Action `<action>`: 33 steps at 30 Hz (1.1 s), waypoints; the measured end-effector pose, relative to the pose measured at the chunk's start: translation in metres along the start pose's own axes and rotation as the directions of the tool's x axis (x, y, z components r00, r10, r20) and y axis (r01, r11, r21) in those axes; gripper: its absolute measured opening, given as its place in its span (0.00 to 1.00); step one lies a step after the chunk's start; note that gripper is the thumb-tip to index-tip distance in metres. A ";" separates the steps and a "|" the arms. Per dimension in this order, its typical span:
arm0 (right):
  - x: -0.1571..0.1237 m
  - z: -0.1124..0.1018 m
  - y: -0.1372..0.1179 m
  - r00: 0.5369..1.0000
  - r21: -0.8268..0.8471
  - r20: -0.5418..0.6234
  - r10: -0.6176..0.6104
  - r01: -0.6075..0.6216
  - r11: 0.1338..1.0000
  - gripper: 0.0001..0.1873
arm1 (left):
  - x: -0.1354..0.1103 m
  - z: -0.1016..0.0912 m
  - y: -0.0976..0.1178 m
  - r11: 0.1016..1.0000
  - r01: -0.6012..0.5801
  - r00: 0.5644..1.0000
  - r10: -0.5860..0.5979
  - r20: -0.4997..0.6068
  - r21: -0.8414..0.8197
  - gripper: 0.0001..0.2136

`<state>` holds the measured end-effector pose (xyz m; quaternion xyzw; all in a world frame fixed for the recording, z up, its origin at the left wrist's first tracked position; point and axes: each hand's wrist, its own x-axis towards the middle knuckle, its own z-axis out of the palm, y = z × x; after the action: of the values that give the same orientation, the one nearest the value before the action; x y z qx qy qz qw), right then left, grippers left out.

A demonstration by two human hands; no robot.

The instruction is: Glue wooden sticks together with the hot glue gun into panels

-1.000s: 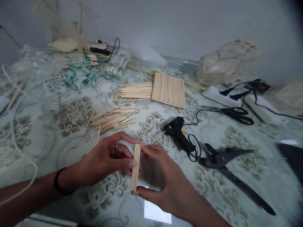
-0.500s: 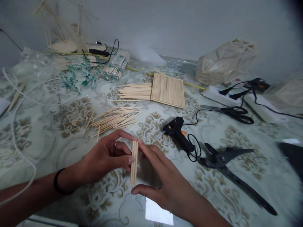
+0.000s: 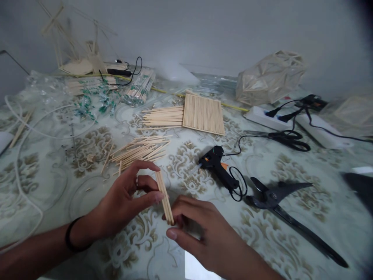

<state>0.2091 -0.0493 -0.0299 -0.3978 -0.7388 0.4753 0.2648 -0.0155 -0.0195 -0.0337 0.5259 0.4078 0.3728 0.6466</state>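
Observation:
My left hand (image 3: 125, 202) pinches a small flat strip of joined wooden sticks (image 3: 164, 196) between thumb and fingers, near its upper half. The strip tilts, its top leaning left. My right hand (image 3: 198, 229) is curled at the strip's lower end, fingertips touching it from the right. A loose pile of thin sticks (image 3: 140, 151) lies just beyond my left hand. A black glue gun (image 3: 218, 169) rests on the table to the right of the strip.
Large black shears (image 3: 285, 210) lie at the right. A flat stick panel (image 3: 204, 113) and a stick row (image 3: 163, 116) sit mid-table. White power strip (image 3: 268, 118), black cables, a stick lattice shape (image 3: 271, 81), bagged sticks (image 3: 140, 87) and a stick frame (image 3: 72, 46) stand behind.
The stick strip has tilted from upright to leaning left at the top. My right hand's fingers have curled in and dropped to the strip's lower end. The view shifted slightly.

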 end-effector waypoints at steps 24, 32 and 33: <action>0.003 -0.017 -0.002 0.960 0.151 -0.210 0.187 -0.157 0.976 0.18 | 0.002 -0.004 0.005 0.995 -0.065 0.997 0.069 0.046 -0.080 0.26; 0.003 -0.021 0.003 0.944 0.105 -0.293 0.149 -0.123 0.987 0.16 | -0.004 -0.003 0.008 0.969 -0.097 0.984 0.059 0.169 0.227 0.25; 0.004 -0.021 0.003 0.943 0.092 -0.299 0.144 -0.121 0.988 0.15 | -0.005 -0.002 0.008 0.963 -0.107 0.978 0.056 0.201 0.249 0.25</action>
<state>0.2239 -0.0349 -0.0240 -0.5051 -0.6429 0.4516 0.3573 -0.0198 -0.0218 -0.0257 0.6557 0.3664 0.2904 0.5928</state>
